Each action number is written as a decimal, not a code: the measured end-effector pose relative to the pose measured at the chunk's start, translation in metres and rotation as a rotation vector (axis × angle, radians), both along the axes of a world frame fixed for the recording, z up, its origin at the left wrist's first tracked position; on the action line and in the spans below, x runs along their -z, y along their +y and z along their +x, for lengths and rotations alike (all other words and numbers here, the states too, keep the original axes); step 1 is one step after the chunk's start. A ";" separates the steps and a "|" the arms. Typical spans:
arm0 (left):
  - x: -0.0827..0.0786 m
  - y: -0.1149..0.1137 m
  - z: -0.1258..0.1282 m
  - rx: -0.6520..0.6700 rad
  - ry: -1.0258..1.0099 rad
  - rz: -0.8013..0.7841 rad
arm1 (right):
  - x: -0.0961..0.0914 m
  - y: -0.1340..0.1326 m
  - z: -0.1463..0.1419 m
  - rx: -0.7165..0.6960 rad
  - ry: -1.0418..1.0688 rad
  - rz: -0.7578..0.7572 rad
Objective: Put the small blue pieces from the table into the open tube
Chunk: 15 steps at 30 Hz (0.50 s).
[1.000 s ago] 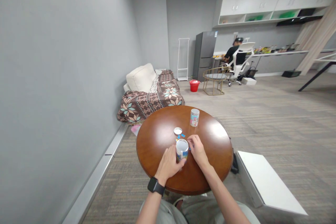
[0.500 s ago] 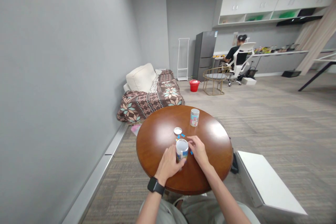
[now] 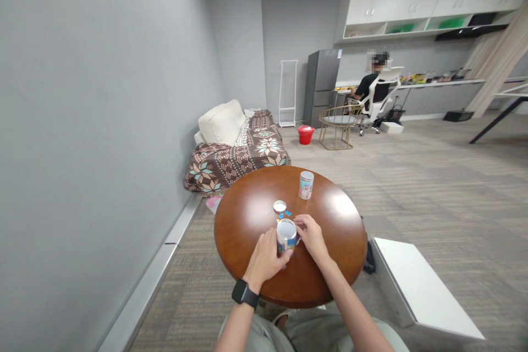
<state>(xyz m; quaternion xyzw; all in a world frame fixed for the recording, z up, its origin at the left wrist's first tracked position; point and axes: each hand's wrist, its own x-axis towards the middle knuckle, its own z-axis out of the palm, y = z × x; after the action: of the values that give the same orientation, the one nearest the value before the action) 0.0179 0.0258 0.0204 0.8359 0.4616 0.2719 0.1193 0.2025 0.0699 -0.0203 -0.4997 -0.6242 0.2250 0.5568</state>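
My left hand (image 3: 264, 257) has its fingers wrapped round the open, printed cylindrical tin (image 3: 286, 236), upright near the 6 o'clock edge of the round brown wooden worktop (image 3: 247, 220). My right hand (image 3: 312, 236) sits just at the tin's 3 o'clock, fingers curled at its rim; can't tell if they pinch anything. Small blue pieces (image 3: 284, 213) and the tin's round white lid (image 3: 279, 206) lie at its 12 o'clock, and a second, closed pink-and-blue tin (image 3: 306, 185) stands further out toward 1 o'clock.
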 end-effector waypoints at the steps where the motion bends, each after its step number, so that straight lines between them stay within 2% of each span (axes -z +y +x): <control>1: 0.000 0.000 0.000 0.000 0.002 -0.001 | 0.000 0.000 0.000 0.000 -0.010 -0.006; 7: 0.000 0.000 0.000 0.001 0.009 -0.012 | -0.006 -0.005 -0.002 -0.046 -0.054 -0.025; 11: 0.000 0.000 0.000 -0.002 0.018 -0.018 | -0.012 -0.013 -0.002 0.030 -0.345 0.003; 15: 0.002 0.001 0.001 -0.103 0.039 0.018 | -0.006 -0.015 -0.006 0.067 -0.601 -0.070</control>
<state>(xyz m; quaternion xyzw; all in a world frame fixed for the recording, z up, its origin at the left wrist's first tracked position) 0.0187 0.0270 0.0185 0.8172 0.5037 0.2656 0.0886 0.1961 0.0553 -0.0138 -0.5832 -0.7359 0.0699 0.3368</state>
